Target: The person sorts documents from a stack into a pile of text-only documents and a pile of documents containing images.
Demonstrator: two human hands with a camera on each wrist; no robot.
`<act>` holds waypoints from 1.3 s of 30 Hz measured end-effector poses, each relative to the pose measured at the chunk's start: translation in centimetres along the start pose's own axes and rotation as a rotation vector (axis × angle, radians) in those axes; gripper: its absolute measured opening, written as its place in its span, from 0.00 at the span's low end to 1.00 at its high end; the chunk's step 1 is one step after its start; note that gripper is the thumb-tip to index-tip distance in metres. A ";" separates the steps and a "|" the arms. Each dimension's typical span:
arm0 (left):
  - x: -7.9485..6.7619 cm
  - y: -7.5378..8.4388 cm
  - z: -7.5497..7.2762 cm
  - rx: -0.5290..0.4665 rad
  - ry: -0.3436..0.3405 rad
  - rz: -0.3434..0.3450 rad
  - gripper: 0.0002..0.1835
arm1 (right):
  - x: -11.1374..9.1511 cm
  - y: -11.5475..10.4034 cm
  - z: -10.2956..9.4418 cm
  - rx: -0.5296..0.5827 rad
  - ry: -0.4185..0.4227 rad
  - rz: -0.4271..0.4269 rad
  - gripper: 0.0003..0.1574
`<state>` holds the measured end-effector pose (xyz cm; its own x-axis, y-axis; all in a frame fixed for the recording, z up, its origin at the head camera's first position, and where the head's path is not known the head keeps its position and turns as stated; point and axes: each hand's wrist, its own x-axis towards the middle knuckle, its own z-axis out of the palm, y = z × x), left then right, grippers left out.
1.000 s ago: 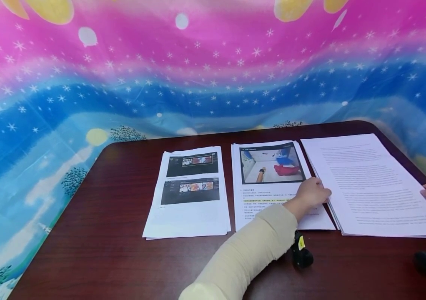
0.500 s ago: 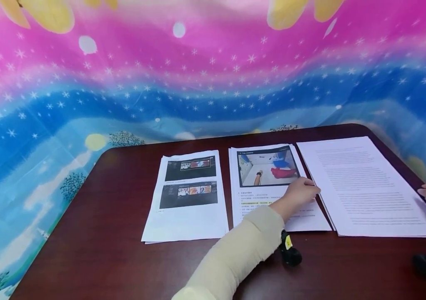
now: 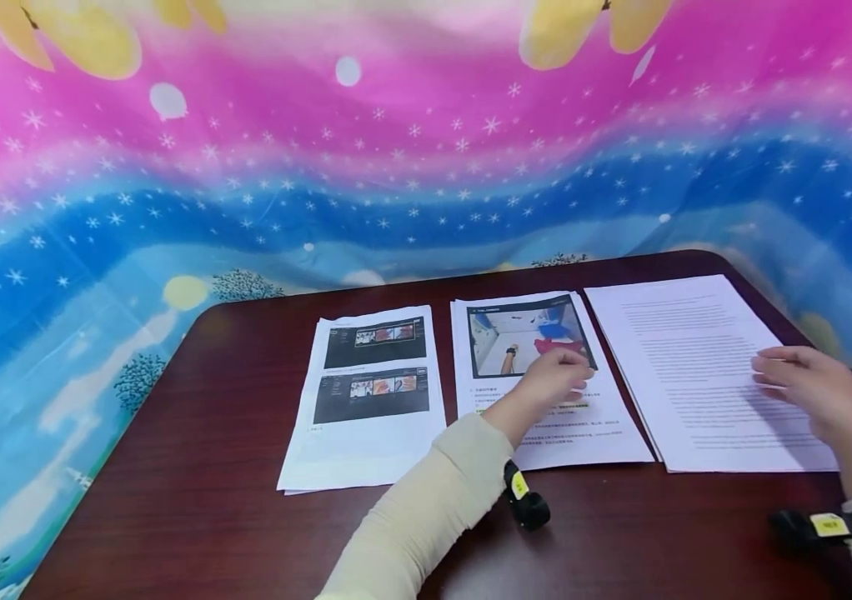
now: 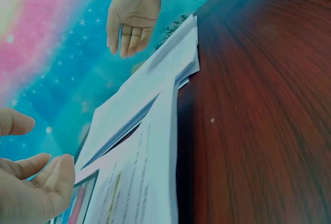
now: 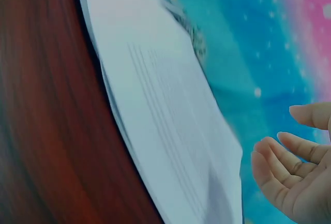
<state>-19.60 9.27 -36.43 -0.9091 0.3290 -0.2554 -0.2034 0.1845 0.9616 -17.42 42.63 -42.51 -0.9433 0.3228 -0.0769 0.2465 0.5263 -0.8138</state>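
Observation:
Three stacks of printed paper lie side by side in the head view. My left hand [image 3: 555, 381] hovers over the middle stack [image 3: 583, 437], which has a colour photo on its top sheet. Its fingers are loosely bent and hold nothing, with thumb and fingers apart in the left wrist view. Above the right stack [image 3: 677, 367], covered with lines of text, is my right hand [image 3: 809, 387]. In the right wrist view its fingers are relaxed, with nothing between them. Neither hand touches the left stack [image 3: 366, 454], which shows two dark screenshots.
The dark red-brown table [image 3: 223, 442] has rounded back corners. Behind it hangs a pink and blue cloth [image 3: 396, 167] with snowflakes. Black straps with yellow labels are on both wrists. Narrow gaps separate the paper stacks.
Both hands have left the edges of the right stack. The left hand has moved left over the middle stack, and the right hand has moved left above the right stack. The view has shifted slightly.

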 end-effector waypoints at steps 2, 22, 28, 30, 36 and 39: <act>-0.3 0.0 -0.8 -0.013 -0.009 0.010 0.13 | -0.2 -1.0 0.5 0.098 -0.058 -0.026 0.32; -3.0 -1.5 -8.6 0.023 0.001 0.014 0.19 | -2.5 -8.1 10.3 0.403 -0.190 -0.183 0.30; -4.1 -1.8 -10.3 0.027 0.014 0.016 0.18 | -4.0 -10.0 11.9 0.503 -0.282 -0.160 0.25; -4.4 -2.0 -10.9 0.039 0.017 0.017 0.18 | -4.4 -10.5 12.5 0.526 -0.310 -0.144 0.25; -5.4 -2.0 -12.9 0.068 0.019 0.005 0.19 | -6.8 -14.1 13.4 0.527 -0.358 -0.110 0.27; -5.9 -2.1 -14.0 0.067 0.032 -0.007 0.20 | -8.2 -16.2 13.9 0.528 -0.380 -0.088 0.24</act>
<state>-18.92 -6.04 -35.58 -0.9193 0.2977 -0.2573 -0.1858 0.2481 0.9508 -16.80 20.53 -36.69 -0.9917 -0.0549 -0.1162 0.1135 0.0504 -0.9923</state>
